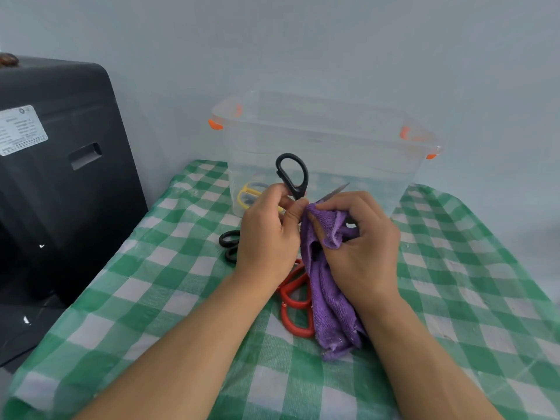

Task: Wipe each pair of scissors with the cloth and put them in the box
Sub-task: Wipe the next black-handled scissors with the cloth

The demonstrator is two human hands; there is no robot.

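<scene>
Left hand [266, 234] pinches black scissors [295, 177] at the handle, loop up, blade tip [339, 189] poking out toward the right. Right hand [360, 237] grips the purple cloth [330, 298], bunched around the blades; the cloth's tail hangs to the checked tablecloth [151, 298]. Clear box [327, 153] with orange clips sits just behind the hands, yellow scissors [250, 194] inside. Second black pair [229, 244] and red scissors [295, 304] lie on the tablecloth, red ones partly under the cloth. Black case [60, 177] on the left.
</scene>
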